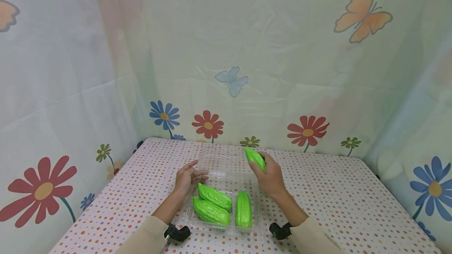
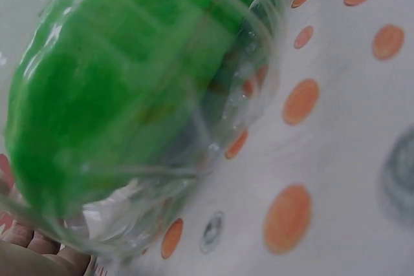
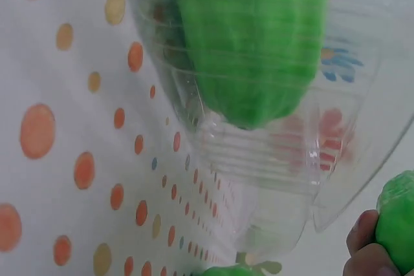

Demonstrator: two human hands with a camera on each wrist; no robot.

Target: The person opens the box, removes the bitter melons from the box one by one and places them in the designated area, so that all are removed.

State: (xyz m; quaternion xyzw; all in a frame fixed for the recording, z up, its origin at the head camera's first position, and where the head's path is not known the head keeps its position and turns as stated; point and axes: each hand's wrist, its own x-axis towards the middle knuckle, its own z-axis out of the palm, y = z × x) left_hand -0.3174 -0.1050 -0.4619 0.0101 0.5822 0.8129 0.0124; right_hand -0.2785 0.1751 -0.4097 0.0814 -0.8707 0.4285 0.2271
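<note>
A clear plastic clamshell box lies open, its lid folded back to the far side. Inside are three bright green bitter melons: two slanted side by side on the left, one in front of the other, and a third lengthwise on the right. My right hand grips a fourth bitter melon between thumb and fingers, above the box's far right corner. At the far left corner, my left hand rests with extended fingers against the box; its fingertips show beside the clear wall.
A dotted cloth covers the table. Behind and at both sides hang cloth walls printed with flowers and butterflies. Dark wrist cameras sit at both cuffs, close to the near corners of the box.
</note>
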